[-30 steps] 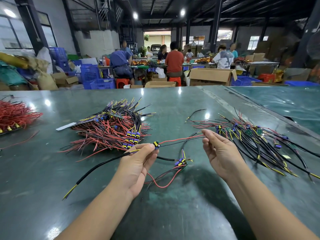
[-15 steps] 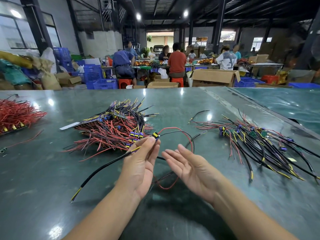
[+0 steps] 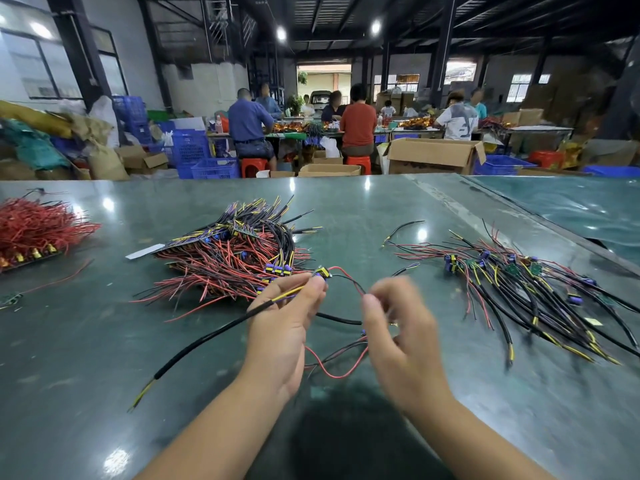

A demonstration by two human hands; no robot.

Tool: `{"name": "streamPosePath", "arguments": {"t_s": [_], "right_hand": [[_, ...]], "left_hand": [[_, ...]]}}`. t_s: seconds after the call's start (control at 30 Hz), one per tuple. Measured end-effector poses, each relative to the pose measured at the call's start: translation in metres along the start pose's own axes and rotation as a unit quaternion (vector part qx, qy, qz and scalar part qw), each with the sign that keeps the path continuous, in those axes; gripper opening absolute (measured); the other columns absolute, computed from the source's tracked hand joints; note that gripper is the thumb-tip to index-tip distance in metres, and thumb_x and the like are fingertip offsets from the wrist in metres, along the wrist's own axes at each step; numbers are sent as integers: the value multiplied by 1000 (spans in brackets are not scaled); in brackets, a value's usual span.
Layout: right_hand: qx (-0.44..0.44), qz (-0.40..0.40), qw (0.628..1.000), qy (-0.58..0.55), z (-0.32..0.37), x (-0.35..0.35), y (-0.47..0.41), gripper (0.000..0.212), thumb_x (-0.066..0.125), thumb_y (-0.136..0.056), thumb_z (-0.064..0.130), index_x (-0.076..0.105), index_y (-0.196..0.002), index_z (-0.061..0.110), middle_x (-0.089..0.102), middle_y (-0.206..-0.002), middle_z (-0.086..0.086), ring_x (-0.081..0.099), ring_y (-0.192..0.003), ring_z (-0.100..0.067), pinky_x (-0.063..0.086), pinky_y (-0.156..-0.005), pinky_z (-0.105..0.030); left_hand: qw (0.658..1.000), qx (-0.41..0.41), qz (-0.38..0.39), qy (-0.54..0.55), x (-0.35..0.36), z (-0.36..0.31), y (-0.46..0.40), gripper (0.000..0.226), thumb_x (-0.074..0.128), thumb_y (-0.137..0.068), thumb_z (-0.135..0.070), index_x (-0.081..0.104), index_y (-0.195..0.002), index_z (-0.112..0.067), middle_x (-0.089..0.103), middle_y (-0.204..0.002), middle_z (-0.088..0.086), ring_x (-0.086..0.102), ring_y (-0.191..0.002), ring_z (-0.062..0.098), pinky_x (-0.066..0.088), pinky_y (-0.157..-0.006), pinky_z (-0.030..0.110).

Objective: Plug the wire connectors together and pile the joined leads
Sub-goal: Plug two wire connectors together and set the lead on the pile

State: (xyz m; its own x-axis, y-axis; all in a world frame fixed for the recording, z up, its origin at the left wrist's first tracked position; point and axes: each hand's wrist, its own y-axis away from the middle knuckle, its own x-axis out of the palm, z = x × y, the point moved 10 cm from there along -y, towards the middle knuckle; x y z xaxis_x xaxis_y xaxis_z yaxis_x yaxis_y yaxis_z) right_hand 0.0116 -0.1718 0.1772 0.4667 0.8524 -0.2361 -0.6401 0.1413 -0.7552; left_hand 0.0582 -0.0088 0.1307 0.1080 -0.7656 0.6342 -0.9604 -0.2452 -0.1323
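Meanwhile, over a green desk point(image 3: 346, 209) in a busy workshop, my left hand point(image 3: 282, 327) pinches a yellow-and-black connector point(image 3: 322, 272) between thumb and fingertips, its thick black lead point(image 3: 197, 344) trailing down to the left across the desk. From the connector a red and a black wire point(image 3: 346, 277) loop over to my right hand point(image 3: 398, 337), whose curled fingers (blurred in this shot) pinch those wires; its grip is closed on them. More of the same wire point(image 3: 332, 368) sags onto the desk between my wrists. Behind my left hand lies a large heap of red and black leads point(image 3: 228, 261); to the right, a looser spread of black leads point(image 3: 519, 289) with purple connectors. A separate bundle of red wires point(image 3: 38, 226) sits at the far left. Workers point(image 3: 358, 119) sit at benches beyond.
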Motion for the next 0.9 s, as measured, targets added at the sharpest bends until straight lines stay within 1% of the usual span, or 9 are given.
{"name": "streamPosePath", "arguments": {"t_s": [0.07, 0.13, 0.2, 0.27, 0.33, 0.47, 0.6, 0.73, 0.9], "right_hand": [[119, 125, 985, -27, -14, 32, 9, 44, 43, -95, 44, 63, -74, 10, 61, -76, 2, 56, -79, -14, 44, -72, -32], [250, 149, 946, -145, -29, 44, 16, 40, 46, -97, 40, 72, -76, 18, 72, -84, 8, 62, -82, 0, 47, -73, -20], [317, 141, 891, -293, -35, 52, 18, 33, 50, -96, 31, 75, -79, 19, 74, -88, 6, 63, -82, 1, 45, -70, -14], [357, 112, 839, -395, -42, 55, 18, 23, 57, -90, 27, 73, -85, 12, 72, -93, -8, 64, -85, -11, 46, -71, -20], [388, 76, 793, -464, -48, 52, 17, 16, 61, -83, 27, 71, -83, 14, 71, -89, -7, 65, -81, -13, 48, -69, -21], [436, -11, 728, -529, -66, 36, 10, 12, 55, -90, 29, 60, -82, 21, 72, -85, 2, 70, -80, -8, 48, -77, -25], [416, -96, 711, -558, -77, 3, -11, 20, 49, -96, 27, 57, -81, 18, 73, -78, 1, 72, -74, -11, 58, -70, -23], [397, -137, 707, -569, -86, -28, -42, 23, 47, -98, 27, 53, -80, 15, 69, -66, 1, 71, -65, -11, 58, -60, -24], [411, -144, 752, -494, -97, -61, -86, 28, 45, -100, 29, 51, -77, 14, 59, -62, 3, 61, -55, -9, 53, -53, -20]], "left_hand": [[1000, -10, 18, -13, 5, 5, 2, 23, 73, -61, -8, 65, -82, -2, 71, -77, 10, 68, -71, 15, 54, -65, 20], [999, -27, 41, -15, 11, 12, 5, 22, 72, -62, -6, 64, -83, -1, 72, -75, 11, 69, -69, 16, 55, -64, 21], [997, -50, 62, -6, 16, 19, 9, 21, 71, -62, -5, 65, -83, -1, 72, -77, 13, 70, -71, 18, 55, -66, 22], [993, -76, 92, -16, 22, 26, 13, 24, 72, -63, -9, 69, -86, -3, 73, -88, 15, 70, -81, 20, 56, -71, 23], [988, -100, 117, -33, 26, 32, 17, 29, 72, -64, -15, 72, -92, -10, 73, -96, 12, 69, -86, 17, 55, -73, 23], [988, -141, 65, 27, 19, 34, 16, 26, 70, -64, -16, 74, -89, -13, 70, -76, 4, 64, -60, 8, 55, -57, 18], [981, -179, 6, 79, 6, 35, 13, 10, 68, -65, -12, 75, -71, -9, 68, -65, 3, 62, -50, 5, 52, -47, 15], [973, -193, -20, 122, 3, 36, 13, 18, 69, -64, -12, 70, -81, -7, 67, -64, 3, 62, -50, 6, 52, -46, 15], [979, -188, 39, 65, 11, 32, 13, 10, 67, -63, -8, 76, -67, -10, 68, -64, 4, 63, -50, 6, 52, -47, 14]]}}
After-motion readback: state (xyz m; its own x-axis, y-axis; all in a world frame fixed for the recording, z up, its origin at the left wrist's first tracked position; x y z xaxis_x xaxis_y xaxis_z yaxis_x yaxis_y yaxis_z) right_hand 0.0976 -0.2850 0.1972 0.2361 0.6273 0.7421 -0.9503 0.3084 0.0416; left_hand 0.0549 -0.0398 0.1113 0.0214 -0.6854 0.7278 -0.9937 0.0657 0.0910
